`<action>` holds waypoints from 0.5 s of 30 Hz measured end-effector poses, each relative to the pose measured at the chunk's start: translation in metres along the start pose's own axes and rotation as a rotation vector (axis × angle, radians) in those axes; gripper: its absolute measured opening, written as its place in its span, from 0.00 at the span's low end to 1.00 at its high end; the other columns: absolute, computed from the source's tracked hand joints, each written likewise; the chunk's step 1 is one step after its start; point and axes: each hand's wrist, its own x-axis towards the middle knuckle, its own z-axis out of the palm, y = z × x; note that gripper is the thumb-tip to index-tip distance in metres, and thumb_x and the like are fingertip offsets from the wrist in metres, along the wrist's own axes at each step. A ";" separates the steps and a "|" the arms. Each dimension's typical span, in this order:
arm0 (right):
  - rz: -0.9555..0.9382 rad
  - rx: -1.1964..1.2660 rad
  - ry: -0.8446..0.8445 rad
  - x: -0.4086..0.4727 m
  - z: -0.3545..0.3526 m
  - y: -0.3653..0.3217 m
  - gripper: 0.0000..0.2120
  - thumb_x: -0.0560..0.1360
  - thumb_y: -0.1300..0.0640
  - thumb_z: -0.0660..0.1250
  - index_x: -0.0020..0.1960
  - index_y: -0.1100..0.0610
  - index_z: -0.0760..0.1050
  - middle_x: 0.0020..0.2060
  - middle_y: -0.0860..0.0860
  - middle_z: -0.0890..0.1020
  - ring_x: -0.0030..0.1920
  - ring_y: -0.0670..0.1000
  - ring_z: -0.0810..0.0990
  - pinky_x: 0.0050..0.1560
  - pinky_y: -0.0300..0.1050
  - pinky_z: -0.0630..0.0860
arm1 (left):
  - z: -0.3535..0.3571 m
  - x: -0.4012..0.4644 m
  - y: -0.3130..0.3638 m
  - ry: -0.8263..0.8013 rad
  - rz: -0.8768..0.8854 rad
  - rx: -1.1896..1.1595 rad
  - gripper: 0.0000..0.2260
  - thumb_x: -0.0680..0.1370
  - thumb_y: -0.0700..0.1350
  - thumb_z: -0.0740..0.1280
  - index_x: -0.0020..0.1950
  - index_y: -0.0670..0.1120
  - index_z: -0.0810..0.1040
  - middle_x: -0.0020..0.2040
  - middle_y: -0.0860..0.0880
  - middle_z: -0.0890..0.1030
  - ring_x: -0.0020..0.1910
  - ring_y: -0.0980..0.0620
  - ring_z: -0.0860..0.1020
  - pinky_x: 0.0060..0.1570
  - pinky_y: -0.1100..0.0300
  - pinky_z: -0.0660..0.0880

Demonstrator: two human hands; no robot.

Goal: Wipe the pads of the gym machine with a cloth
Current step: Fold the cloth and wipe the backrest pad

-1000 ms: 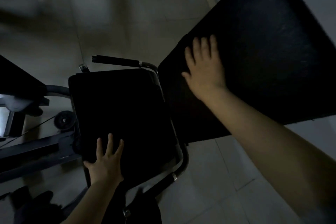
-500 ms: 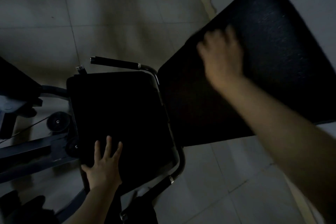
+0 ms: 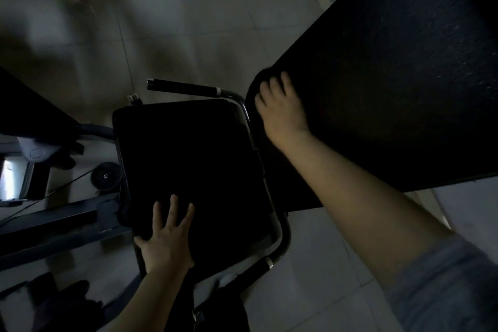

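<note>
The machine's black seat pad (image 3: 188,148) lies in the middle, and its large black back pad (image 3: 390,75) stretches up to the right. My left hand (image 3: 164,242) rests flat on the seat pad's near left corner, fingers spread. My right hand (image 3: 280,108) presses on the back pad's lower left corner, close to where it meets the seat. In the dim light I cannot make out a cloth under either hand.
A black-grip handle (image 3: 183,87) runs along the seat's far side, and a second grip (image 3: 258,268) curves around its near right. At left are a dark frame bar (image 3: 54,224), a small wheel (image 3: 105,176) and another black pad (image 3: 27,105). Pale floor tiles (image 3: 175,21) surround the machine.
My right hand swept up and right across the back pad, then came back down-left to its lower corner. My left hand has stayed on the seat pad.
</note>
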 end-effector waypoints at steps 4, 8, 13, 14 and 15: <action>-0.251 0.072 -0.012 -0.081 0.038 -0.048 0.25 0.79 0.52 0.55 0.74 0.59 0.59 0.73 0.59 0.61 0.73 0.61 0.59 0.72 0.63 0.48 | -0.001 -0.001 0.001 0.001 -0.009 -0.005 0.51 0.69 0.53 0.74 0.76 0.58 0.36 0.75 0.50 0.28 0.74 0.42 0.31 0.67 0.32 0.60; -0.214 0.109 0.069 -0.152 0.043 -0.037 0.17 0.70 0.54 0.64 0.58 0.55 0.80 0.58 0.55 0.80 0.59 0.56 0.77 0.68 0.57 0.63 | -0.002 -0.002 0.001 0.016 -0.007 -0.011 0.51 0.69 0.53 0.74 0.76 0.58 0.36 0.75 0.49 0.29 0.74 0.41 0.32 0.66 0.32 0.61; 0.124 0.225 0.535 -0.203 0.020 0.065 0.19 0.76 0.65 0.54 0.59 0.59 0.79 0.57 0.59 0.79 0.58 0.60 0.74 0.66 0.57 0.60 | -0.030 -0.013 0.035 0.118 0.003 -0.321 0.36 0.74 0.55 0.68 0.77 0.55 0.53 0.79 0.48 0.49 0.76 0.42 0.50 0.66 0.32 0.60; 0.223 0.215 0.631 -0.210 0.014 0.088 0.17 0.78 0.65 0.54 0.60 0.58 0.78 0.59 0.59 0.77 0.59 0.60 0.72 0.67 0.57 0.60 | -0.042 -0.018 0.056 0.257 0.063 -0.347 0.33 0.75 0.56 0.67 0.76 0.54 0.56 0.77 0.47 0.56 0.75 0.43 0.57 0.66 0.36 0.63; 0.336 0.210 0.733 -0.215 0.008 0.109 0.16 0.79 0.65 0.56 0.61 0.58 0.78 0.60 0.59 0.74 0.60 0.60 0.70 0.68 0.57 0.60 | -0.053 -0.023 0.079 0.406 0.167 -0.380 0.31 0.76 0.55 0.66 0.76 0.53 0.59 0.76 0.47 0.60 0.73 0.45 0.62 0.66 0.41 0.67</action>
